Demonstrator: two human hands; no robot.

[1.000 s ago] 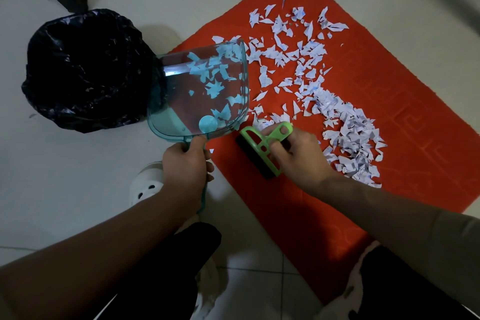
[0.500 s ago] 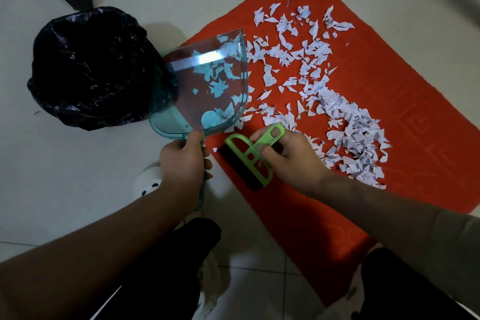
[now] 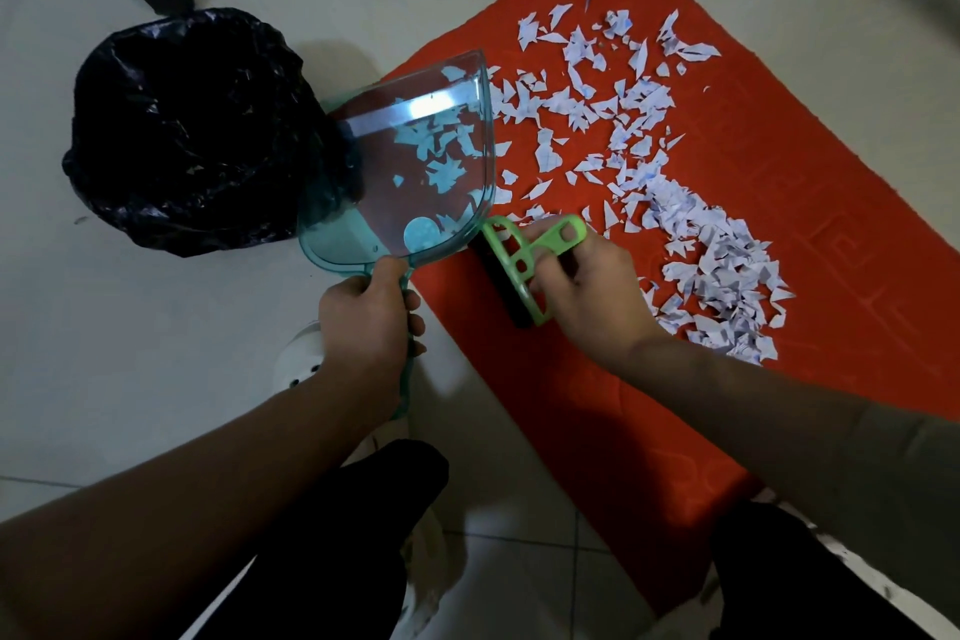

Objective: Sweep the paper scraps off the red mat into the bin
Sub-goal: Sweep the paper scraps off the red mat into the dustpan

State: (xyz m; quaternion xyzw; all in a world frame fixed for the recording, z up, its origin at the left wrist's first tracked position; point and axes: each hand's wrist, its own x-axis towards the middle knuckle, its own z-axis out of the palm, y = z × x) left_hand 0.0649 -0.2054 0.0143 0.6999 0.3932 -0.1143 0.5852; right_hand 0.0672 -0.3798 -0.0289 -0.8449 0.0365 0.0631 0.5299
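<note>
Left hand [image 3: 366, 322] clamps teal dustpan [image 3: 410, 172], tilted binward — right hand [image 3: 587, 291] grips green brush [image 3: 511, 265], idle near paper scraps [image 3: 701, 244].

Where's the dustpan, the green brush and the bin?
dustpan [image 3: 415, 203]: head view, on its see-through tray.
green brush [image 3: 511, 250]: head view, on its green frame.
bin [image 3: 192, 130]: head view, on the black bag lining it.
</note>
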